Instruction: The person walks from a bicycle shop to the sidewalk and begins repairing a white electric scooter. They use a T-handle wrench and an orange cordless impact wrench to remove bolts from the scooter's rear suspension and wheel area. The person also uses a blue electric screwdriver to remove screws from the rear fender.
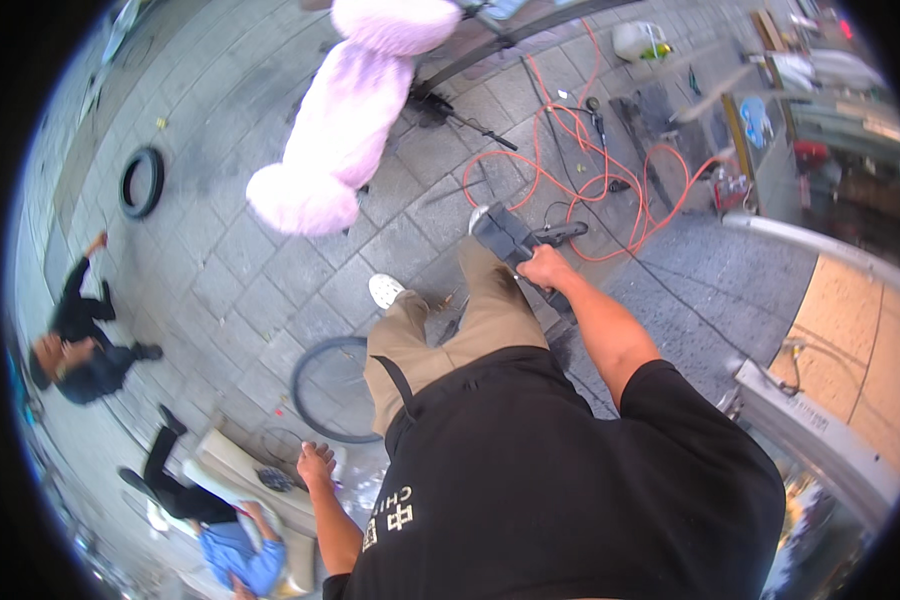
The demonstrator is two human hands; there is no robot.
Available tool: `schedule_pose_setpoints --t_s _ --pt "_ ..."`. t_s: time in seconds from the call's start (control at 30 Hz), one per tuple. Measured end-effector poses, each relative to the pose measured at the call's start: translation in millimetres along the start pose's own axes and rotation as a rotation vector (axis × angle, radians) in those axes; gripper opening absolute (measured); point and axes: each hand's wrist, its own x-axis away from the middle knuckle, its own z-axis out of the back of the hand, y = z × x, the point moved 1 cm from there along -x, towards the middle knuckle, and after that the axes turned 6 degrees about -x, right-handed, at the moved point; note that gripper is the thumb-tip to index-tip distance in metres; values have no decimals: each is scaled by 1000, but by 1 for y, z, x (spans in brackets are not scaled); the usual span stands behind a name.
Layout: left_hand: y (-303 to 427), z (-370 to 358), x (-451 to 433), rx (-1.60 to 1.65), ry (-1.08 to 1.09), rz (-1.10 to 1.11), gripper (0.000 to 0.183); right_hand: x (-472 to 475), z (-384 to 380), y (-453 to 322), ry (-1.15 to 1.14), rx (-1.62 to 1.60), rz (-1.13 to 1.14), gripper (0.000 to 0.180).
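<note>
My right hand (546, 268) grips a dark grey, box-shaped case or tool (504, 234) and carries it beside my right leg, above the paving. Its exact kind cannot be told. Past it lies a dark, elongated object (562, 234) near a tangled orange hose or cord (604, 196). My left hand (316, 459) hangs at my left side with its fingers loosely curled and nothing visible in it. A thin bicycle tyre or wheel rim (300, 388) lies on the paving by my left leg. Ahead stands something under a fluffy pink cover (345, 112), with a black handle (499, 139) beside it.
A thick black tyre (142, 182) lies far left. One person in dark clothes (94, 352) walks there; another in a blue shirt (241, 551) sits on a beige sofa (229, 457). A metal door sill (814, 424) and a dark mat (709, 300) are at right.
</note>
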Motion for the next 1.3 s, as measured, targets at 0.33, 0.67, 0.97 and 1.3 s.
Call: schedule_pose_setpoints --t_s 0.33,0.67,0.97,1.3 --pt "233 -181 55 -502 -145 -414 58 -79 -29 140 -9 -207 -137 52" --pt "387 -356 104 -866 -522 -791 51 -105 -72 139 3 -476 -202 48" --pt "333 -371 71 -1127 -509 -936 46 -204 -135 131 -54 -488 68 43" --pt "269 -475 23 -1103 -587 -980 42 -307 -156 251 12 -447 36 41"
